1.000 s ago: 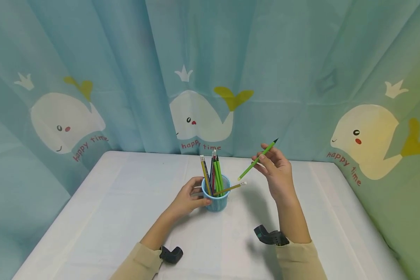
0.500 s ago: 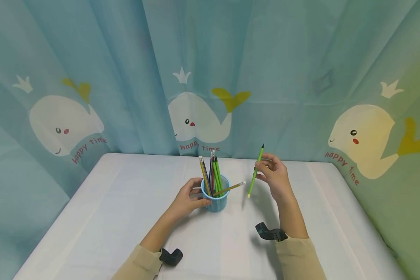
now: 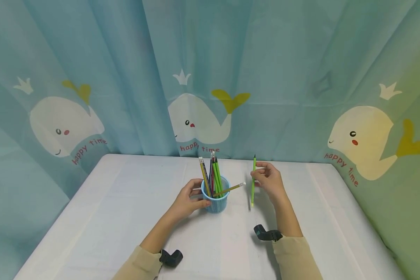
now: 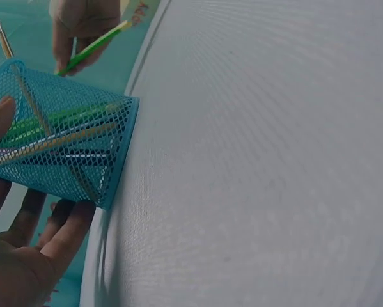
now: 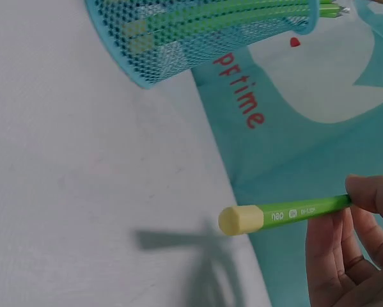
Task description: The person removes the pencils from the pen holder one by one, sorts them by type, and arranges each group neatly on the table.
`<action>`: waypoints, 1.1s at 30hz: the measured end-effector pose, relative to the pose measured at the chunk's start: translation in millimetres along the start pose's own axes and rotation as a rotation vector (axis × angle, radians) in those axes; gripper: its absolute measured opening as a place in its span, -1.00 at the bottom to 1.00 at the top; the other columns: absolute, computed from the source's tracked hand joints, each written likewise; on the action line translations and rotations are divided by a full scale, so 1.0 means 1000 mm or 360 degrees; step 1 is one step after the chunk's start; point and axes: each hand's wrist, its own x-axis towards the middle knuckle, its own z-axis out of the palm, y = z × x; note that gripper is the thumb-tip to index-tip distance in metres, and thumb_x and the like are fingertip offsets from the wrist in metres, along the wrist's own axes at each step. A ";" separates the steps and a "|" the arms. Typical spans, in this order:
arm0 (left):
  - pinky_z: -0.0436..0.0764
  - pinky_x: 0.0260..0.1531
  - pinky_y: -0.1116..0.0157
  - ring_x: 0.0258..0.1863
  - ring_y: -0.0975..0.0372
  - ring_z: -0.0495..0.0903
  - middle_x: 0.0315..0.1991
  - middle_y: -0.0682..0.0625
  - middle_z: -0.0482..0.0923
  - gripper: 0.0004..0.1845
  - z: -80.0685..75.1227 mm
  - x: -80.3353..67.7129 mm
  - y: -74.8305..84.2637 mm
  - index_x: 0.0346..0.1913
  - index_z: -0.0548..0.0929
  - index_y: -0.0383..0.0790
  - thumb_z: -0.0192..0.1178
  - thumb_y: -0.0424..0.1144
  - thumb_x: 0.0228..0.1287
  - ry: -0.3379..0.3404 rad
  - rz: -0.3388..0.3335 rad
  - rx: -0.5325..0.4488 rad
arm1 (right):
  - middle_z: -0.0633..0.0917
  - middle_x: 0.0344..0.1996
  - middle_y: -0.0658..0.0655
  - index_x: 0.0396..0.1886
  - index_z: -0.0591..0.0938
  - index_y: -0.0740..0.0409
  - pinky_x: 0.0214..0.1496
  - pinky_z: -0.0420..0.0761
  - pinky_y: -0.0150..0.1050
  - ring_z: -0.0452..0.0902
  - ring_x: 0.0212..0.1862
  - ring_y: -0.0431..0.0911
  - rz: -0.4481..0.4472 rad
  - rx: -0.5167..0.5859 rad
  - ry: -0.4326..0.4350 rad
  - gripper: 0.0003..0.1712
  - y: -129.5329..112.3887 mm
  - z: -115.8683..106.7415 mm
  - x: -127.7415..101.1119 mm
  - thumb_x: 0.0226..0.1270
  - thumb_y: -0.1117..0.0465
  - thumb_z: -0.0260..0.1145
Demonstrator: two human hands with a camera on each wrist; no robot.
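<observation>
Your left hand is curled round the left side of the blue mesh pencil cup, thumb on the near side and fingers wrapped behind it. The left wrist view shows the same grip: your fingers lie under the cup and your thumb presses on its wall. The cup stands upright on the white table, near the middle and a little toward the far edge. It holds a bunch of pencils: several green ones and a few dark ones stand nearly upright, and a yellow pencil with a white eraser leans out over the right rim.

Your right hand is to the right of the cup, apart from it, and pinches a green pencil between thumb and fingertips about halfway along its shaft. The pencil is almost vertical, dark tip up and eraser end down, close above the table; whether it touches the cloth cannot be told. In the right wrist view your fingers close on the green shaft, and the pale yellow eraser casts a shadow on the table below it.

Beige sleeves cover both forearms, each with a black camera mount at the wrist. Behind the table hangs a teal curtain printed with white whales and the words "happy time".
</observation>
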 end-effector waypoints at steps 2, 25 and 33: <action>0.58 0.22 0.10 0.29 -0.13 0.47 0.31 -0.29 0.38 -0.22 0.001 0.000 -0.001 0.36 0.33 -0.27 0.48 -0.34 0.10 0.0001 0.0004 -0.0002 | 0.62 -0.22 0.07 0.23 0.47 0.23 -0.21 0.74 -0.28 0.62 -0.24 -0.19 0.0012 -0.0015 0.0001 -0.51 0.004 0.000 0.001 0.34 0.27 0.33; 0.59 0.21 0.07 0.30 -0.12 0.47 0.32 -0.24 0.41 -0.29 0.012 -0.002 0.001 0.35 0.36 -0.23 0.45 -0.31 0.17 -0.0019 -0.0027 0.0064 | 0.67 -0.24 0.20 0.19 0.55 0.25 -0.39 0.70 -0.33 0.60 -0.37 -0.11 0.0144 -0.0444 -0.0024 -0.56 0.032 0.009 0.007 0.33 0.30 0.34; 0.58 0.22 0.07 0.31 -0.12 0.46 0.33 -0.25 0.40 -0.29 0.010 -0.001 0.000 0.35 0.36 -0.23 0.44 -0.31 0.17 -0.0033 -0.0020 0.0043 | 0.68 -0.33 0.18 0.15 0.58 0.27 -0.38 0.73 -0.28 0.63 -0.42 -0.10 0.0227 -0.0484 -0.0037 -0.55 0.032 0.012 0.005 0.24 0.35 0.38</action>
